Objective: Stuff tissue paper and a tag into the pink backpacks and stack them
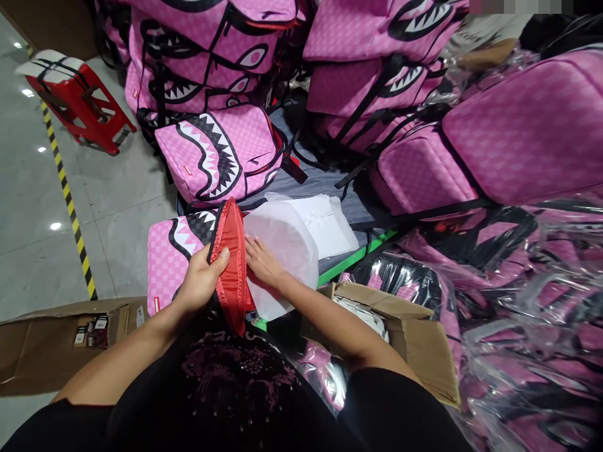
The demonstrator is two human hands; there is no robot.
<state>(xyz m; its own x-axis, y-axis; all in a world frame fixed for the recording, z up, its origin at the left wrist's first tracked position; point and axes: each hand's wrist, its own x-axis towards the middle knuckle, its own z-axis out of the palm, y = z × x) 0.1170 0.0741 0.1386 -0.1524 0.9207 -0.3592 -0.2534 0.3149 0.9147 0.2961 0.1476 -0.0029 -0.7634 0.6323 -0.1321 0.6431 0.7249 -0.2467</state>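
A pink checked backpack (160, 257) with a shark-mouth print lies in front of me, its opening spread so the red lining (230, 270) shows. My left hand (202, 279) grips the edge of that opening, thumb against the red lining. A white, rounded sheet (287, 235), thin and partly see-through, lies to the right of the opening, half over a stack of white paper (330, 223). My right hand (264, 260) rests flat on the sheet near the opening, fingers stretched out. Beyond them another pink shark-mouth backpack (254, 138) lies on the table.
Stacked pink backpacks (188, 50) stand at the back. A large pink backpack (527, 132) lies at right, above several plastic-wrapped ones (532, 376). Cardboard boxes (428, 351) flank me. A red stool (89, 107) stands on the floor at left. The table has a green edge (353, 257).
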